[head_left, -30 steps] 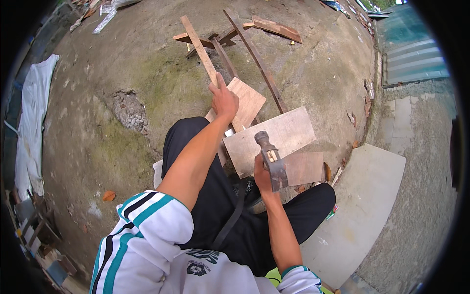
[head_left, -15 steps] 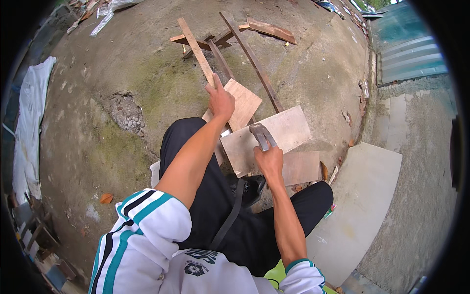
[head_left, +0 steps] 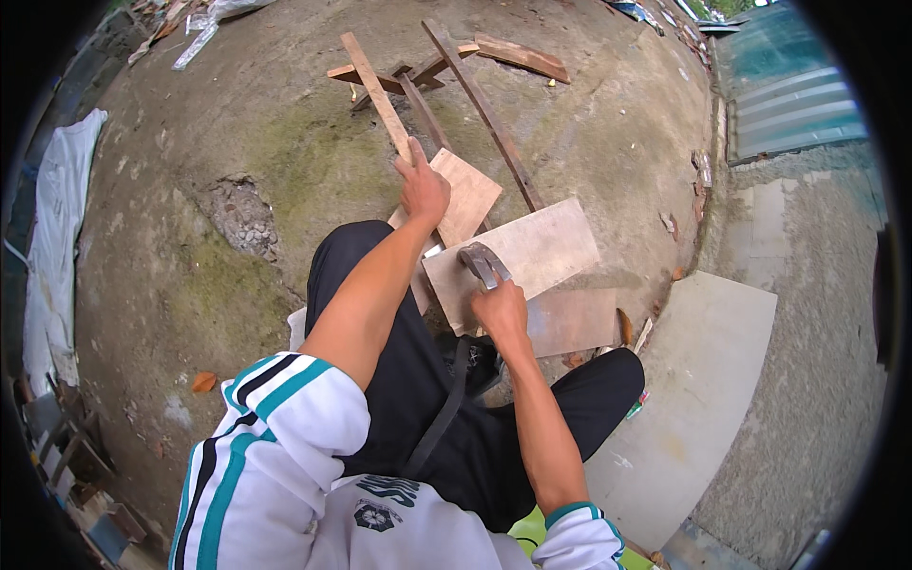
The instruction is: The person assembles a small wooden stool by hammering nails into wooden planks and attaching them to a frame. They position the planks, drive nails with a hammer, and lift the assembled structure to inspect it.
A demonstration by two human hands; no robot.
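Note:
My left hand is closed around the lower end of a light wooden strip, which slants away to the far left. Just beyond my knees, my right hand grips a claw hammer; its metal head shows above the fist over a pale plywood board. Whether the hammer touches that board I cannot tell. A smaller, browner plywood piece lies between the left hand and the pale board. From beneath the boards, a long dark wooden strip runs outward.
Crossed wood pieces and a short plank lie farther out on the mossy concrete ground. Another plywood piece is by my right knee. A large pale sheet lies at the right; white cloth hangs far left. The ground has a broken hollow.
My right hand and the hammer have shifted a little to the left over the pale board. The left hand keeps its hold on the light strip.

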